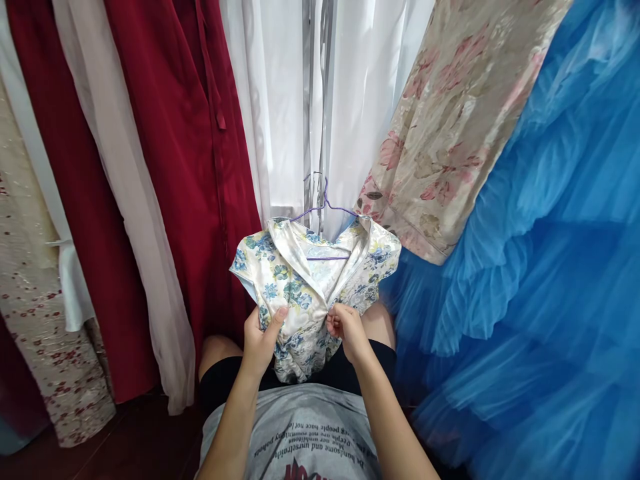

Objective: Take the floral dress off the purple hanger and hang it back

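Observation:
A small white shirt with a blue and yellow flower print (280,267) hangs on a thin purple wire hanger (325,208) in front of me, above my lap. My left hand (261,340) grips the shirt's left front panel, thumb on top of the cloth. My right hand (347,328) pinches the front edge where the two panels meet below the collar. Both hands are closed on the fabric. The lower part of the shirt bunches between my hands.
Garments hang all around: dark red dresses (165,133) and pale ones at the left, white sheer fabric (280,100) behind, a cream floral dress (450,120) at upper right, a big blue tulle skirt (550,287) at the right. Dark wooden floor (125,440) lies lower left.

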Demonstrator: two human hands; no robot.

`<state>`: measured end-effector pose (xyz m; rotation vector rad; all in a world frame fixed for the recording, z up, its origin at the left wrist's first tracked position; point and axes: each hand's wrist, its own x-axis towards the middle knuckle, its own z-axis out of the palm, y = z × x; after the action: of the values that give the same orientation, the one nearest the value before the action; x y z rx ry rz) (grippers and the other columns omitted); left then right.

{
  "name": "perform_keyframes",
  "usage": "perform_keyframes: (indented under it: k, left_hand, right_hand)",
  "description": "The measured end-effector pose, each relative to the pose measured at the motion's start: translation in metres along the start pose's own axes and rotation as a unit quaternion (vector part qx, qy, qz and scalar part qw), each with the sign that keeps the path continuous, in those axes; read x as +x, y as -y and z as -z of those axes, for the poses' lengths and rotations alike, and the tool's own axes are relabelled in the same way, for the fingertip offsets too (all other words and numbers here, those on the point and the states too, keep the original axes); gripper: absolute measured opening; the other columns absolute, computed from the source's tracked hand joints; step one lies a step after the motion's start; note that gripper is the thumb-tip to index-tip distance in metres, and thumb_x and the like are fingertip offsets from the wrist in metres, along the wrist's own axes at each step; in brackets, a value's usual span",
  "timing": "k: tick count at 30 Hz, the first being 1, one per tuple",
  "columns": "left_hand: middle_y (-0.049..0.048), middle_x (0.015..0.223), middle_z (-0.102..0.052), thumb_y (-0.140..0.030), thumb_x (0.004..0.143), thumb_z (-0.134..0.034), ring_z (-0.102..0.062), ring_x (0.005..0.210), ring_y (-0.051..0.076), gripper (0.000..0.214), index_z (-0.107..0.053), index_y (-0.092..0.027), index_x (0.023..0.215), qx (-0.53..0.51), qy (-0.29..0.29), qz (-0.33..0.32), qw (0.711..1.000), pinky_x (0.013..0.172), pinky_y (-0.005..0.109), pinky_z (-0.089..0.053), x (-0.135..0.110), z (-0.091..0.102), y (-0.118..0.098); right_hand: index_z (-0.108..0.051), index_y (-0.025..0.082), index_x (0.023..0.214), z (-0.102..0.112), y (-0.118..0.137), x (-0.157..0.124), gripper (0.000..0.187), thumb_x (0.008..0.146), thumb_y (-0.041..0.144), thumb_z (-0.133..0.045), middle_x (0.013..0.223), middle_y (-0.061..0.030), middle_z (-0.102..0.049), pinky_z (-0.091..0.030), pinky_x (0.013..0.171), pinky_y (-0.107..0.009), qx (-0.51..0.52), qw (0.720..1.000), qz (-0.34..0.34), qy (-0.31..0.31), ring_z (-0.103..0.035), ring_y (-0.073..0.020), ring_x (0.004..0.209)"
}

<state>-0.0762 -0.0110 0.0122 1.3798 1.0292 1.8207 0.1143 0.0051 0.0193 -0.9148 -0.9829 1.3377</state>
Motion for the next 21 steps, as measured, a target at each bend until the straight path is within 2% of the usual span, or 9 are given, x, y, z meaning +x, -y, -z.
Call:
perform_keyframes:
  k: [4, 8, 12, 16, 19, 21]
  left_hand:
    - [0.0104, 0.114, -0.074, -0.040, 0.084, -0.076, -0.068, 0.110, 0.028, 0.045, -0.069, -0.015, 0.120, 0.001, -0.001, -0.007, 1.000, 0.092, 0.035, -0.055, 0.001, 0.001, 0.002]
    - [0.0105, 0.115, -0.074, -0.041, 0.086, -0.074, -0.069, 0.109, 0.028, 0.045, -0.068, -0.015, 0.122, 0.014, -0.003, -0.013, 1.000, 0.092, 0.035, -0.055, 0.002, 0.004, 0.002]
    - [0.0100, 0.113, -0.075, -0.042, 0.086, -0.073, -0.069, 0.106, 0.028, 0.041, -0.069, -0.015, 0.116, 0.063, -0.017, -0.034, 0.997, 0.089, 0.034, -0.056, 0.003, 0.005, 0.000]
    - [0.0090, 0.111, -0.074, -0.042, 0.088, -0.070, -0.069, 0.104, 0.026, 0.036, -0.069, -0.016, 0.114, 0.122, -0.031, -0.057, 0.990, 0.089, 0.033, -0.055, 0.002, 0.003, -0.001]
    - [0.0082, 0.108, -0.072, -0.039, 0.087, -0.072, -0.068, 0.102, 0.025, 0.034, -0.066, -0.017, 0.113, 0.158, -0.097, -0.087, 0.979, 0.090, 0.034, -0.054, 0.001, 0.001, 0.002]
    - [0.0102, 0.119, -0.066, -0.034, 0.084, -0.075, -0.063, 0.112, 0.026, 0.041, -0.061, -0.018, 0.119, 0.165, -0.164, -0.154, 0.960, 0.099, 0.038, -0.051, -0.001, -0.002, 0.003]
  right_hand:
    - [-0.047, 0.020, 0.048, 0.006, 0.001, -0.003, 0.019, 0.063, 0.030, -0.054, 0.042, 0.0017, -0.048, -0.023, 0.044, -0.022, 0.019, 0.999, -0.010, 0.046, -0.035, -0.0081, 0.040]
    - [-0.046, 0.020, 0.048, 0.010, 0.008, -0.009, 0.021, 0.064, 0.030, -0.053, 0.042, 0.0022, -0.046, -0.020, 0.044, -0.023, -0.015, 0.994, -0.039, 0.097, -0.036, -0.0079, 0.039]
    - [-0.055, 0.018, 0.050, 0.017, 0.020, -0.015, 0.020, 0.067, 0.030, -0.054, 0.044, 0.0012, -0.050, -0.021, 0.045, -0.023, -0.088, 0.990, -0.045, 0.103, -0.038, -0.0082, 0.040]
    - [-0.065, 0.016, 0.056, 0.021, 0.030, -0.020, 0.022, 0.071, 0.030, -0.055, 0.041, 0.0014, -0.050, -0.021, 0.045, -0.023, -0.148, 0.984, -0.007, 0.098, -0.038, -0.0086, 0.041]
    - [-0.069, 0.015, 0.060, 0.020, 0.034, -0.023, 0.022, 0.071, 0.029, -0.055, 0.040, 0.0018, -0.050, -0.022, 0.045, -0.023, -0.164, 0.981, 0.005, 0.105, -0.038, -0.0087, 0.040]
    - [-0.070, 0.015, 0.062, 0.018, 0.035, -0.025, 0.022, 0.071, 0.029, -0.056, 0.040, 0.0021, -0.050, -0.022, 0.046, -0.024, -0.168, 0.979, 0.006, 0.114, -0.038, -0.0086, 0.040]
